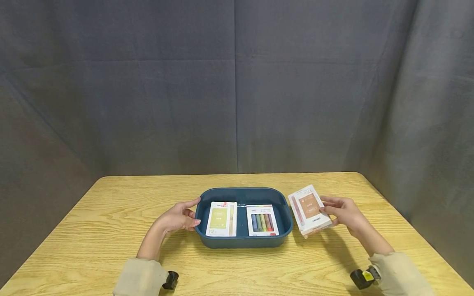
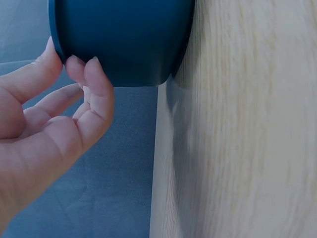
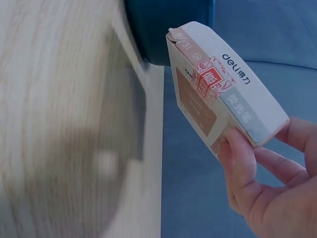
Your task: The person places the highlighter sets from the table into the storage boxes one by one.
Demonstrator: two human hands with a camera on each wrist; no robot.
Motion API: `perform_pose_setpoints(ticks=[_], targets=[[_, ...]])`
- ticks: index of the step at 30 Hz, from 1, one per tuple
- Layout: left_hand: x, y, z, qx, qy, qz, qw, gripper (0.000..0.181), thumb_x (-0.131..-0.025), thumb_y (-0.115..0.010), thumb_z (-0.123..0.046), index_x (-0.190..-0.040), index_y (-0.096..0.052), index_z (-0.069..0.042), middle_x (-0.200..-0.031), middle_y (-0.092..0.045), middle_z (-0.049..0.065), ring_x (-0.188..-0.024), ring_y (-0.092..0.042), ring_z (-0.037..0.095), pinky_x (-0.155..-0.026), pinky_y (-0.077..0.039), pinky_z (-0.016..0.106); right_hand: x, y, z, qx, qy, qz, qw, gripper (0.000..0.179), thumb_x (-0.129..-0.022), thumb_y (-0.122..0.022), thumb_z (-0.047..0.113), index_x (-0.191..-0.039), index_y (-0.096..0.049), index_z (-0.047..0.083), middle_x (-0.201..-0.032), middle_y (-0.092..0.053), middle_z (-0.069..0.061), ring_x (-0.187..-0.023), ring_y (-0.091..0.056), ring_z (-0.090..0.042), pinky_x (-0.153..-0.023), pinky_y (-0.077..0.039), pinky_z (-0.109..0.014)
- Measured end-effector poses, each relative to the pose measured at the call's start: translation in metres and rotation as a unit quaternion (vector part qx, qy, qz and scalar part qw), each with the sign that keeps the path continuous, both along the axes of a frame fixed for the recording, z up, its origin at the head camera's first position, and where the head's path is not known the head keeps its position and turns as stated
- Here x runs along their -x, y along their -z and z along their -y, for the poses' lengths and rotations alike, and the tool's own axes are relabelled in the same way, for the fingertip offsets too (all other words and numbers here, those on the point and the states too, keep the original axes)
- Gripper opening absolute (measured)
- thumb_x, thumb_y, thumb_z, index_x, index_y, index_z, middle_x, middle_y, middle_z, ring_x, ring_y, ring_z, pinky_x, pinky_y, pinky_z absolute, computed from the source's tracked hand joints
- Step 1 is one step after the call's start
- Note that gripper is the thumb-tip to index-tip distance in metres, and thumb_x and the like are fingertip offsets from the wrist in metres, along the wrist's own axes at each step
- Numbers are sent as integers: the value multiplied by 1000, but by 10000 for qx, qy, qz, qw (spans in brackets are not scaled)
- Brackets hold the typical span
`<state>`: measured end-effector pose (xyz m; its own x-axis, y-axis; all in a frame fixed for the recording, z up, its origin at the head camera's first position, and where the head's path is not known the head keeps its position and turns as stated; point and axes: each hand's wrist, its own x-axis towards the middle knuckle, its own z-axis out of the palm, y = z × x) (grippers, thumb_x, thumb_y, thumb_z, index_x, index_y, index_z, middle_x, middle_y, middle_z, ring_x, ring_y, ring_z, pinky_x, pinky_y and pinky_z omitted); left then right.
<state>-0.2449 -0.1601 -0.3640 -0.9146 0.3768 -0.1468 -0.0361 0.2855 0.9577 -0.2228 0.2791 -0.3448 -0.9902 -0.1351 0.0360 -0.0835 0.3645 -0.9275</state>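
A dark blue tray (image 1: 242, 242) with raised sides stands on the table. My left hand (image 1: 182, 215) pinches its left rim between thumb and fingers, as the left wrist view also shows. Inside the tray, a white box with a yellow-green panel (image 1: 221, 220) lies on the left, and a box of coloured pens with a window (image 1: 262, 220) lies on the right. My right hand (image 1: 342, 212) holds a white highlighter box with a brown panel (image 1: 310, 209) by its right edge, tilted above the table just right of the tray. In the right wrist view the box (image 3: 218, 84) shows "deli" lettering.
The wooden table (image 1: 122, 230) extends around the tray on every side. A grey curtain (image 1: 237, 90) hangs behind the table and along both sides. Black wrist straps (image 1: 170, 280) are worn at both sleeves.
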Motion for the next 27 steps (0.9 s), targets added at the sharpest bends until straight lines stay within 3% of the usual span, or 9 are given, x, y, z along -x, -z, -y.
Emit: perform_pose_setpoints(ticks=[17, 27], targets=[[0, 1, 0, -44, -67, 10, 10000, 72, -78, -60, 10, -139, -22, 4, -74, -39, 7, -62, -43, 15, -64, -49, 33, -1, -14, -3, 292, 197, -115, 9993, 48, -89, -47, 3, -129, -29, -19, -124, -35, -38, -72, -58, -7, -55, -49, -25], [0, 1, 0, -18, -131, 44, 9999, 72, -78, -60, 10, -139, -23, 3, -74, -39, 7, -63, -43, 15, -63, -48, 32, -3, -16, 7, 613, 70, -129, 9980, 49, -88, -48, 2, -128, -29, -20, -121, -39, -38, -75, -60, -9, -58, -51, -28]])
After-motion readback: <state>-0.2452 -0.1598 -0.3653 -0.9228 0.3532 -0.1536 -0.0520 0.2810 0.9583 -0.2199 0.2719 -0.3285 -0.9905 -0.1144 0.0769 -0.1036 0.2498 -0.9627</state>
